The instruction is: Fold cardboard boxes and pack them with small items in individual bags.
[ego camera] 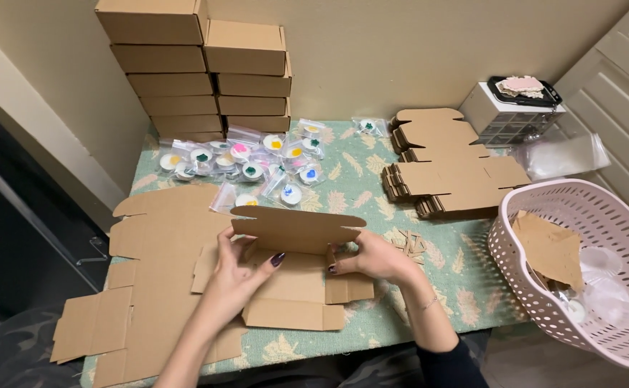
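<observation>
A flat brown cardboard box blank (296, 284) lies partly folded on the green patterned table cloth (357, 187), its far flap standing up. My left hand (239, 273) grips the left side of the blank, thumb on the inner panel. On the right side, my right hand (372, 259) pinches the side flap. Both hands touch the same blank. Another unfolded blank (149, 266) lies flat under and left of it.
Stacks of finished cardboard boxes (199, 68) stand against the wall. Several small bagged round items (250, 162) lie behind the blank. A pile of flat blanks (447, 169) sits at the right, a pink perforated basket (580, 208) farther right, a small white drawer unit (505, 115) behind.
</observation>
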